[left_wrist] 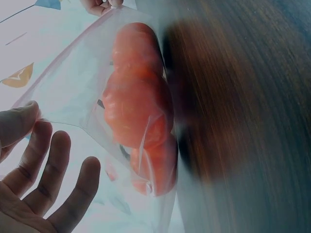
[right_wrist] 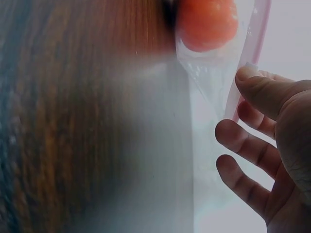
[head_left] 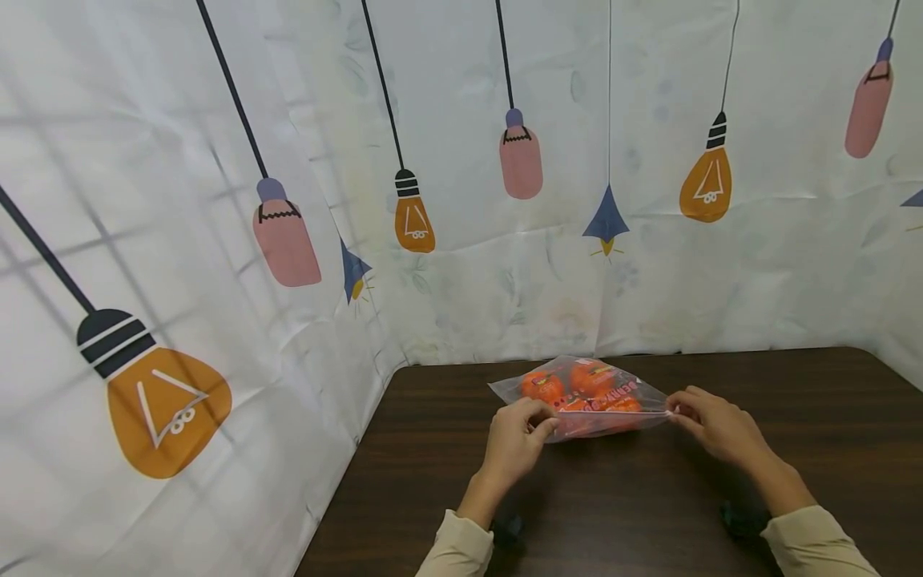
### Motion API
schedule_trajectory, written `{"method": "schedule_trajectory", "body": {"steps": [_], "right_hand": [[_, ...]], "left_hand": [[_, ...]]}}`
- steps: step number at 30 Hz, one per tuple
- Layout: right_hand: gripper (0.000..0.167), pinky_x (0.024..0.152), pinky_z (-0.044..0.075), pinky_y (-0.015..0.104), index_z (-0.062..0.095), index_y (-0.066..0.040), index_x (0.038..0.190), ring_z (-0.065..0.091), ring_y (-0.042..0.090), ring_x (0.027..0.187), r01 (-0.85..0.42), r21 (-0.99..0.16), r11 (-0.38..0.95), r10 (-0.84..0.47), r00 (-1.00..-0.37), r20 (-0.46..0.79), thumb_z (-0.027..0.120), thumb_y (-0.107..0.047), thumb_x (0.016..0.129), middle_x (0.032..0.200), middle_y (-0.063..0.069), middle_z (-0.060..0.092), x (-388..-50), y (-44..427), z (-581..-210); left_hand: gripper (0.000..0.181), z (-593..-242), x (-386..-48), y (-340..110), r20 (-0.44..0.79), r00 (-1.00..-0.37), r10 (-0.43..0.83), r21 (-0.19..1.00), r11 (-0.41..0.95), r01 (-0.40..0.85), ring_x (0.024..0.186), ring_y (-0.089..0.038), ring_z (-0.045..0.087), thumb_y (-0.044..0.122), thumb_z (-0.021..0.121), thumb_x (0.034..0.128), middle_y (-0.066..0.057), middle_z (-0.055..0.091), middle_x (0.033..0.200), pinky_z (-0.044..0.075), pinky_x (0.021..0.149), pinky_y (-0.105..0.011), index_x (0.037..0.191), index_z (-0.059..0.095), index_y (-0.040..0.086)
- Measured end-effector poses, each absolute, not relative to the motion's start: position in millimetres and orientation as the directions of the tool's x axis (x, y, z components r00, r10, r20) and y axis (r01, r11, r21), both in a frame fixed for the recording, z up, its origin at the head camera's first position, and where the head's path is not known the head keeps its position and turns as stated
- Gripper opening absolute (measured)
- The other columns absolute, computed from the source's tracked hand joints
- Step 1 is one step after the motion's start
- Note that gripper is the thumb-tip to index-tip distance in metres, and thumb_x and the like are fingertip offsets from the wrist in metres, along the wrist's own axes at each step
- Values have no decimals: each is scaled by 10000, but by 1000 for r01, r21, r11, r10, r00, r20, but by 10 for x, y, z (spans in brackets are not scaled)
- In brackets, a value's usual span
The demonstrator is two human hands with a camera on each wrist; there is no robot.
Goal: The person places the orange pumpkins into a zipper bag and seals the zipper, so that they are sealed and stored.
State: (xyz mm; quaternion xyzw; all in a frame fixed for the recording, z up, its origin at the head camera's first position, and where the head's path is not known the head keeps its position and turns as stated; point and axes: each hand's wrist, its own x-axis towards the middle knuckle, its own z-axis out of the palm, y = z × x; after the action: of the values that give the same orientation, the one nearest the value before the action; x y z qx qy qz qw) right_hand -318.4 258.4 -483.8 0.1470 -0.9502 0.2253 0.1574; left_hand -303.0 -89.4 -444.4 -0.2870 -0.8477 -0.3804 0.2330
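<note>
A clear zip bag (head_left: 649,390) with pink-red print lies on the table, holding several red-orange tomatoes (head_left: 542,388). My left hand (head_left: 515,437) pinches the bag's near edge, left of its middle. In the left wrist view, thumb and forefinger grip the film while the other fingers stay apart from it. At the right end of the zip strip (head_left: 613,413), my right hand (head_left: 721,425) pinches a small pale piece, seemingly a slider (right_wrist: 251,67). The tomatoes (left_wrist: 138,107) sit together inside, one (right_wrist: 206,24) near the right end.
The dark wood-grain table (head_left: 613,505) extends around the bag. Behind and at the left hangs a white curtain (head_left: 461,304) printed with lamps and bulbs. Dark small objects, too blurred to name, show under both wrists.
</note>
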Motion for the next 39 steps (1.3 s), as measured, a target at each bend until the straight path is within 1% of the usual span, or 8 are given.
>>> {"method": "schedule_trajectory", "body": {"steps": [10,16,20,24,29,33,36,39], "right_hand": [[108,532,335,279,676,-235,1037,434,16,664,-350,-375,859,-198,-901,387,718,-273,945,851,-85,572,-3189,2644,-4810],[104,527,349,271,685,-232,1032,468,11,674,-349,-356,867,-200,-897,395,716,-283,947,868,-85,599,-3204,2710,-4808],[101,544,363,280,682,-222,1029,495,16,695,-345,-353,870,-200,-901,386,710,-283,954,886,-76,613,-3200,2752,-4811],[96,532,357,276,682,-218,1033,475,14,679,-334,-355,873,-192,-905,379,705,-274,958,882,-74,606,-3188,2783,-4815],[109,529,358,275,686,-216,1050,476,16,680,-325,-357,876,-181,-907,381,694,-284,966,899,-67,621,-3189,2789,-4803],[118,550,387,289,691,-196,1053,531,40,706,-324,-375,869,-184,-913,363,694,-275,966,901,-62,661,-3193,2771,-4791],[118,565,402,291,687,-181,1039,542,43,697,-314,-397,863,-184,-925,332,711,-255,950,857,-72,669,-3188,2761,-4789],[110,569,411,279,676,-170,1021,518,27,668,-313,-415,854,-194,-933,304,719,-228,938,816,-86,650,-3190,2748,-4811]], "left_hand": [[65,-4415,-3052,-910,603,-744,288,545,532,648,707,-9,588,177,773,902,44,692,808,536,677,-172,850,740,157],[72,-4391,-3082,-932,615,-735,286,535,534,655,696,-17,572,197,770,907,42,684,797,535,674,-179,855,747,152],[62,-4380,-3097,-958,613,-736,286,535,536,653,710,-19,592,197,766,909,44,702,821,542,682,-185,868,754,153],[52,-4371,-3101,-990,599,-748,286,542,543,641,740,-29,621,200,761,914,43,720,857,552,696,-197,887,756,156],[67,-4364,-3096,-1028,583,-758,293,552,541,634,752,-40,625,213,751,924,40,717,871,555,702,-208,902,754,150],[58,-4356,-3096,-1063,554,-761,337,570,514,642,746,-33,607,195,745,930,27,705,871,543,695,-202,918,754,139],[49,-4352,-3102,-1097,497,-771,398,595,491,636,746,-11,595,187,734,942,20,698,880,533,692,-196,938,750,142],[41,-4355,-3101,-1127,425,-788,445,623,488,611,738,6,589,206,716,960,28,702,887,524,684,-191,950,737,172]]}}
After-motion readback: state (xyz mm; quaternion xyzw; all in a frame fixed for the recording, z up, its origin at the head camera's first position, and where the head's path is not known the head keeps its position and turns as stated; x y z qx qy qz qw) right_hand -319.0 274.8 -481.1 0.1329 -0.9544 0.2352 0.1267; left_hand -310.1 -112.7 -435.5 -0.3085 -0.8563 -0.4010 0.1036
